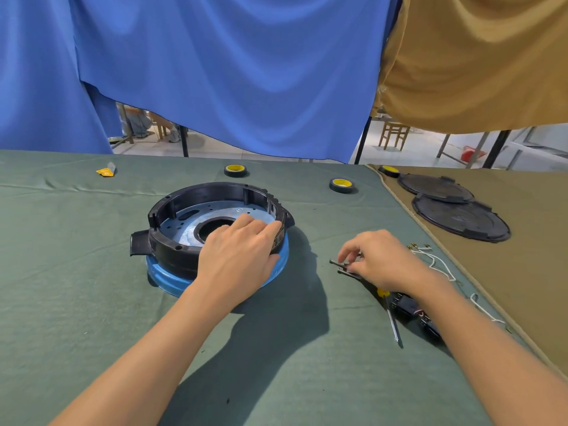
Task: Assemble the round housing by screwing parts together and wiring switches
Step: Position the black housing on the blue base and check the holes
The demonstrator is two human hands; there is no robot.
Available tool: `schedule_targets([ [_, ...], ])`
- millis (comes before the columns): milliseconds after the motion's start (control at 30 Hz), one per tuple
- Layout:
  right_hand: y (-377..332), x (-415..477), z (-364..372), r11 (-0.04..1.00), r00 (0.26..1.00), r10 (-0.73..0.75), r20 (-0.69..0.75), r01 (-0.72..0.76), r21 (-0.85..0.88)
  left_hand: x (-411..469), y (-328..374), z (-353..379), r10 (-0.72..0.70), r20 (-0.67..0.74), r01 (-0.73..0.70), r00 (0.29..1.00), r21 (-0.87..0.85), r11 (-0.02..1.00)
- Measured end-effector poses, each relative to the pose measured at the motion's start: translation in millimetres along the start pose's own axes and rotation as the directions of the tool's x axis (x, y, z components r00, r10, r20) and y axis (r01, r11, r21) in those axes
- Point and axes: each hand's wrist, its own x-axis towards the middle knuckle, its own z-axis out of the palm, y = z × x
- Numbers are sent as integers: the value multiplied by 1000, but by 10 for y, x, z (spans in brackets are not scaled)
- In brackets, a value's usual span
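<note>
Black round housing sits on a blue base, mid green cloth. Left hand grips its near-right rim, fingers curled over the wall. Right hand, apart to the right, pinches dark screws on the cloth. Screwdriver, switches and white wires lie by the right wrist.

The round housing sits upright at frame centre: a black ring on a blue base, with a pale perforated plate and a central hole inside. Two dark screws are right of centre. The yellow-handled screwdriver lies flat at lower right, with the black switches just beside it. The white wires trail loose further right.
</note>
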Motion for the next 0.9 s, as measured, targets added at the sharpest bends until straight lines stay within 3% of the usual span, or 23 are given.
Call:
schedule_targets([
  [267,-64,-17,106,989,991,-126,-53,121,-88,-4,26,-19,8,45,-10,999,43,999],
  [500,-76,-56,154,987,994,-85,-64,75,-141,-37,49,-29,-27,115,19,993,67,998],
  [733,-132,-48,202,937,982,-130,-134,77,-341,65,-87,-160,-76,322,63,944,51,997],
  [767,-161,-44,186,960,978,-112,-174,61,-274,96,-144,-189,-74,389,68,918,30,997],
  [833,-279,-39,129,993,970,-2,-244,30,112,161,-281,-242,-58,538,117,841,-77,990],
  [900,-468,-29,78,815,969,137,-206,8,580,241,-417,-277,10,654,206,756,-252,946],
])
